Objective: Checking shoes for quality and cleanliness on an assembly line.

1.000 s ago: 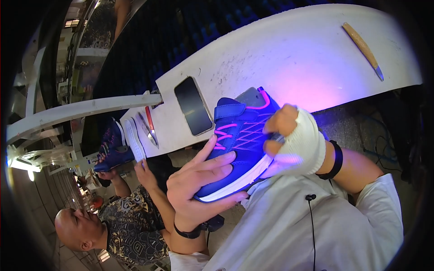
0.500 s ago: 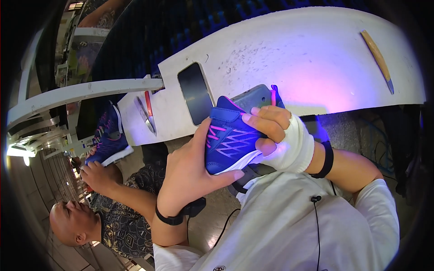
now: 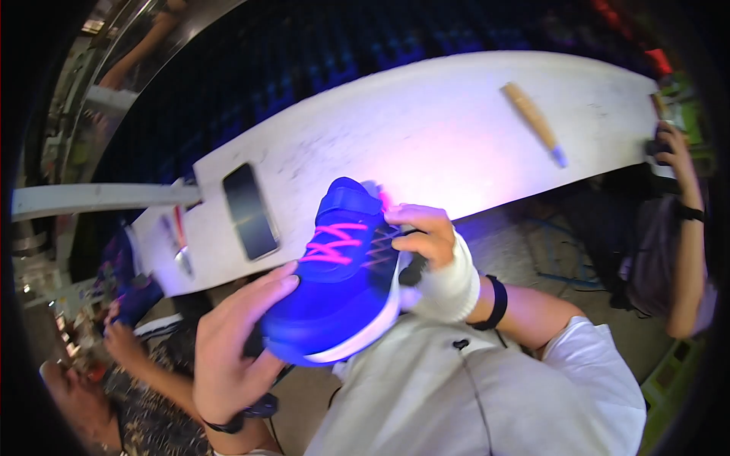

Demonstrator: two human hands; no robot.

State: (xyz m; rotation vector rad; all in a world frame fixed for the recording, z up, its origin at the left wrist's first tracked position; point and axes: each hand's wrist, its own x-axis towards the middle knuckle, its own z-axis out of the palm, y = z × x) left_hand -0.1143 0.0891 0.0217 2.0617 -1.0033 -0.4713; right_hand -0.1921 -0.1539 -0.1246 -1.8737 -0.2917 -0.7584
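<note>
A blue sneaker [image 3: 327, 281] with pink crossed laces and a white sole is held in front of me, toe toward the lower left. My left hand [image 3: 232, 342] grips its toe end, thumb on the upper and the other fingers partly hidden. On the other side, my right hand [image 3: 430, 232], wearing a white wrist wrap, closes its fingers on the side near the heel. Something dark shows below those fingers; I cannot make out what it is. A dark-screened phone [image 3: 251, 213] lies on the white table [image 3: 365, 121] beyond the shoe.
A wooden-handled knife [image 3: 532, 121] lies on the right half of the table. Blurred tools, one with a red handle [image 3: 179, 228], lie at its left end. At the lower left a co-worker holds another dark blue shoe [image 3: 137, 300]. Another person's arm [image 3: 684, 205] reaches in at the right.
My view has shifted right, bringing another person into sight. The sneaker has turned to show its laced top, toe toward the lower left. My left hand has moved lower left with the toe.
</note>
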